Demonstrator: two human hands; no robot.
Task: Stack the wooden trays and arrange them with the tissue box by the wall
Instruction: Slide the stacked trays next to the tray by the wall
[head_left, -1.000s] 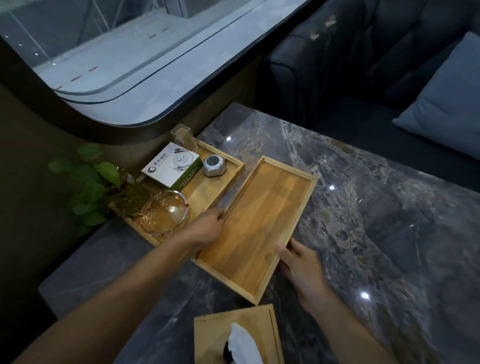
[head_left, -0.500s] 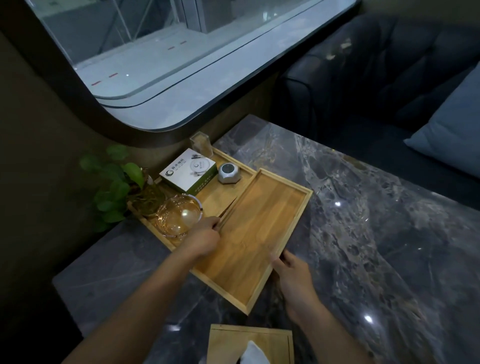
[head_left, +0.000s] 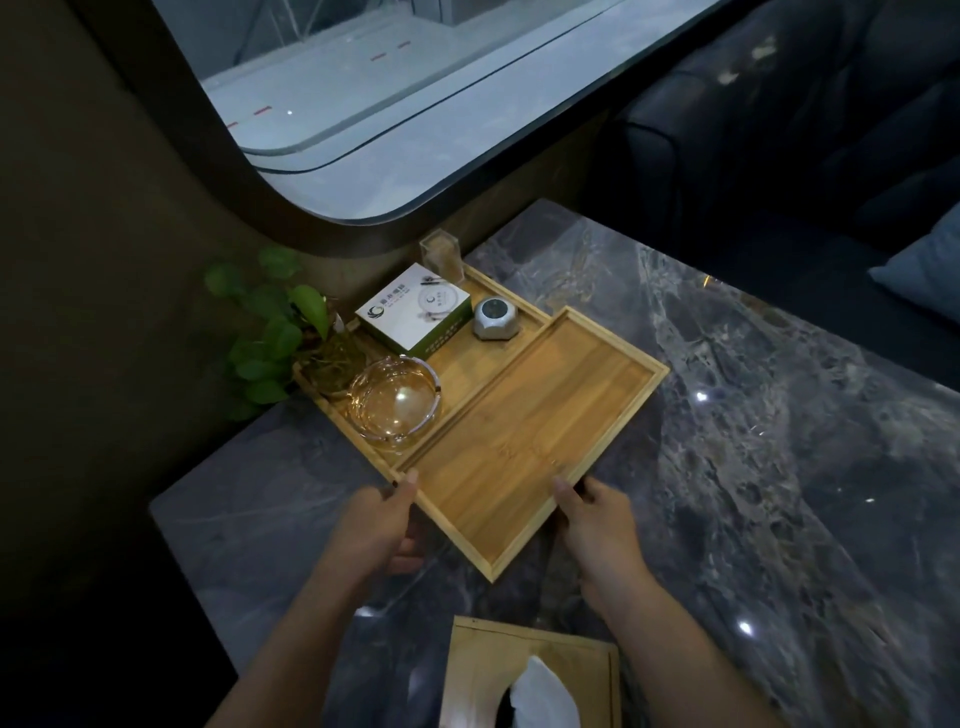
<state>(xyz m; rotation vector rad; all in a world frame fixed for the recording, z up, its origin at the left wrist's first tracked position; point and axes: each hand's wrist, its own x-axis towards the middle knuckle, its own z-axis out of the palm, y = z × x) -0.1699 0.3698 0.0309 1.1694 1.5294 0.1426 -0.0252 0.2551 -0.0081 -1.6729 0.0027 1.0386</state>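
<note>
Both hands grip the near end of an empty rectangular wooden tray in the head view. Left hand clasps the near-left corner, thumb on top of the rim and the other fingers curled underneath. Right hand clasps the near part of the right-hand long rim, thumb resting over the edge.

That empty tray lies at an angle on the dark grey marble table, its left long side touching a second wooden tray that sits against the wall under the window. Whether the empty tray rests flat or is slightly raised cannot be told.

On the second tray stand a round amber glass ashtray, a white and green cardboard box, a small grey rounded gadget and a clear plastic toothpick holder at its far end. A leafy green plant in a glass vessel sits at its left end by the wall.

A wooden tissue box with a white tissue poking out sits on the table at the bottom edge, between the forearms, apart from both trays. A dark sofa with a pale blue cushion stands beyond the table on the right.
</note>
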